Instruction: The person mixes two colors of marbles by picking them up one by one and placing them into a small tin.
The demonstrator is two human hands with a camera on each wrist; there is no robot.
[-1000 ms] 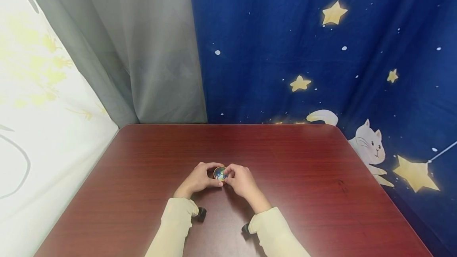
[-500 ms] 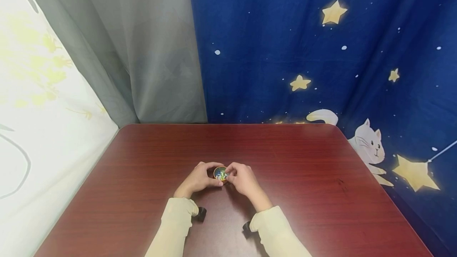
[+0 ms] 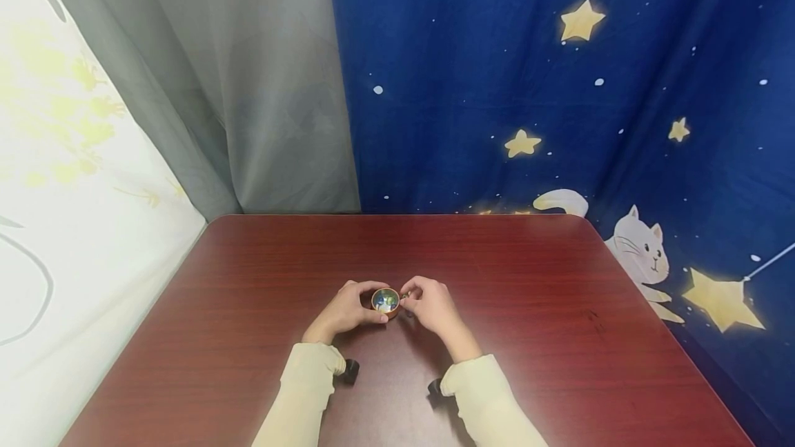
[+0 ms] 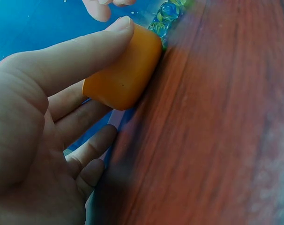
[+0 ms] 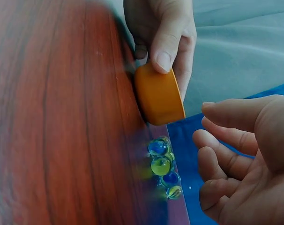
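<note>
A small round orange cup (image 3: 386, 301) stands on the table, with blue and green glassy shapes inside it in the head view. My left hand (image 3: 346, 308) grips its left side, thumb in front and fingers behind. To the cup's right lies a cluster of several clear glass marbles (image 5: 161, 166) with blue, green and yellow colouring. My right hand (image 3: 431, 305) is beside the marbles, fingers loosely bent. In the right wrist view, its thumb and fingers are apart and hold nothing. The cup's inside is hidden in both wrist views.
The reddish-brown wooden table (image 3: 397, 247) extends around both hands. A grey curtain (image 3: 279, 88) and a blue star-patterned curtain (image 3: 459, 88) hang behind it. A white printed cloth (image 3: 81, 226) hangs along the left side.
My right hand has drawn back from the cup's rim to the right, and its fingers have parted. The left hand stays on the cup.
</note>
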